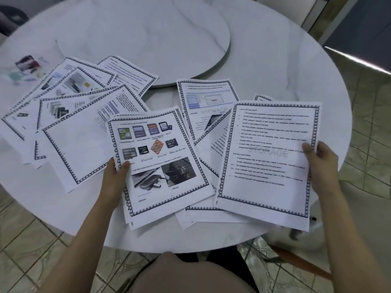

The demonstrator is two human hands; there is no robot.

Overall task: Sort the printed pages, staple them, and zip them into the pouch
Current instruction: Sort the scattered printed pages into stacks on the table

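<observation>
Across a round tabletop (275,60) of white, grey-veined stone, with a raised round disc (148,34) at centre: thin white printed pages (74,115) with dark patterned borders, fanned loosely and overlapping at left, more in the middle. Pinched in the left hand (115,174), thumb on top at the left edge: a small flat stack headed by a picture page (160,161) of colour memory-card photos. Gripped in the right hand (321,163), thumb over the right edge: a text page (268,157) with a faint grey STORAGE watermark, overlapping other sheets. Far left, a blurred colourful item (27,64), not identifiable. Below, glossy square floor tiles (27,240).
</observation>
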